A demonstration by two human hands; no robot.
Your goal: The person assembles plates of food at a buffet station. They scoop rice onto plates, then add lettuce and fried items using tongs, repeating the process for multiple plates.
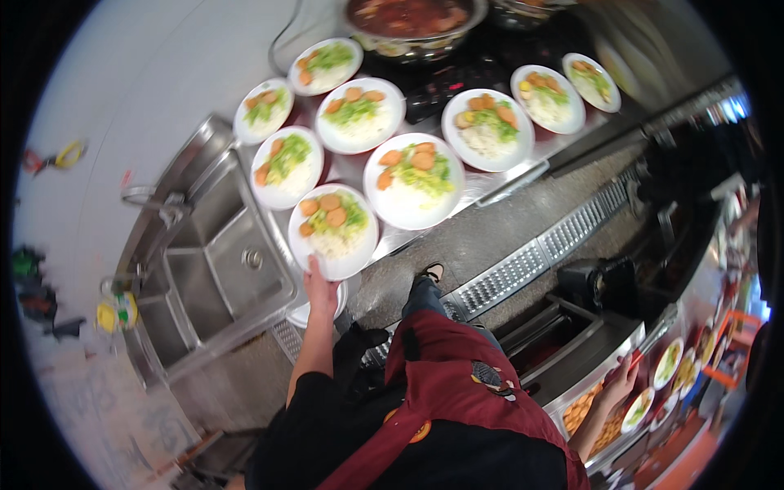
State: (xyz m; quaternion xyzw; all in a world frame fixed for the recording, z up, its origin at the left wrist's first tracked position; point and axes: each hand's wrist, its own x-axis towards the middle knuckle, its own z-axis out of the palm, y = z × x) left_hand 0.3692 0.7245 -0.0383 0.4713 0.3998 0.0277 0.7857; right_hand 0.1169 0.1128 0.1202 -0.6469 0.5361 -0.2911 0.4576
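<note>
My left hand [321, 293] grips the near rim of a white plate [344, 264], thumb on top. White rice, chopped green lettuce and several browned round pieces lie on it. Whether this plate rests on the steel counter or is raised, I cannot tell. Beside it is another filled white plate [422, 219] with the same kinds of food. My right hand [621, 383], far to the right, holds a red-handled utensil [636, 357]; its working end is not clear. Below that hand, a steel tray holds browned food pieces [582, 407].
Several more filled plates stand along the steel counter [471, 195]. A pot of reddish stew [410, 18] sits at the back. To the left is a steel sink [226, 257] with a faucet [162, 205]. A metal drain grate [502, 278] crosses the floor. More filled bowls [667, 364] stand far right.
</note>
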